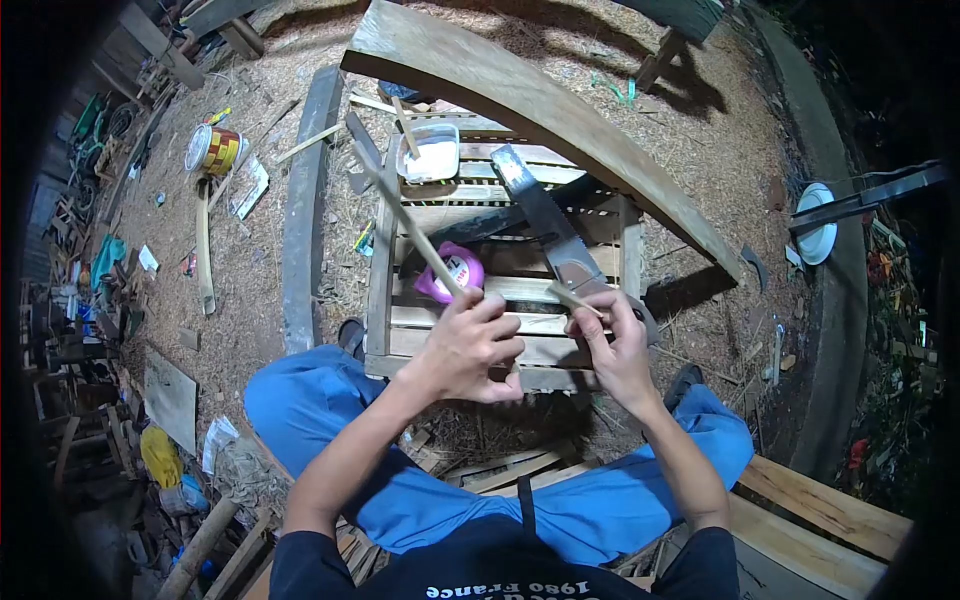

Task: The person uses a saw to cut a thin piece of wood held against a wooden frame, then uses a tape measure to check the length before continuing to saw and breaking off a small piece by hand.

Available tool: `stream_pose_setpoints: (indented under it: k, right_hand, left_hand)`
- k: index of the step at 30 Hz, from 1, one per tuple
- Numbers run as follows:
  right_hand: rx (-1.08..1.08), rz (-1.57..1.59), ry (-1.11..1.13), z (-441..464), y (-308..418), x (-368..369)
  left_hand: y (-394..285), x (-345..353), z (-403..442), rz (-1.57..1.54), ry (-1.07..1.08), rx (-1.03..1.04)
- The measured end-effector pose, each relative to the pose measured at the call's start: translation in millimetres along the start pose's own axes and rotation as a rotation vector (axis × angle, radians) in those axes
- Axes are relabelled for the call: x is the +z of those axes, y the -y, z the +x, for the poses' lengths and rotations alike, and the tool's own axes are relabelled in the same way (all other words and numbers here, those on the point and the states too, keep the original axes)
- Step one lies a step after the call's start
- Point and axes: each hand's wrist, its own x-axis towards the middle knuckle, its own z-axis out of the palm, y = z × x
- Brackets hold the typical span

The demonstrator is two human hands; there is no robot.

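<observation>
My left hand (470,345) is closed around the lower end of a long thin wooden stick (405,220), which slants up and away to the left. Between the thumb and fingers of my right hand (620,350) is a short piece of wood (572,298). Both hands are over a slatted wooden stand (530,350). Beside the stick lies a pink tape measure (462,270). A handsaw (548,220) rests across the slats, its handle end partly hidden by my right hand. Farther back sits a clear plastic tub (455,165) with white material and a wooden stick in it.
A large curved timber (540,95) spans behind the stand. A long beam (305,210) lies to the left, near a red-and-yellow bucket (213,150). Wood shavings cover the ground. At right a lamp with a white round face (815,235) juts in. Boards (820,510) lie at lower right.
</observation>
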Motion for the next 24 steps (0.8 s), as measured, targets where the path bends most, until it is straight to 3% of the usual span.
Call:
stream_pose_setpoints:
  k: [2,5,10,14,20,24]
  right_hand:
    - [0.002,-0.087,-0.051,-7,7,-6]
    - [-0.204,-0.322,-0.222,-9,5,-15]
    - [-0.058,-0.152,-0.285,-16,2,-16]
    - [-0.036,-0.222,-0.181,-19,1,-18]
    - [-0.011,-0.181,-0.04,-27,5,-7]
    - [-0.119,-0.151,0.027,-34,-5,4]
  left_hand:
    - [-11,16,2,-0.088,0.096,0.079]
    - [-35,42,1,-0.252,0.183,0.23]
    - [-32,51,2,-0.226,0.253,0.168]
    - [-18,43,7,-0.113,0.079,0.084]
    - [-23,29,10,-0.253,-0.36,-0.299]
    - [-21,25,11,-0.081,-0.354,-0.2]
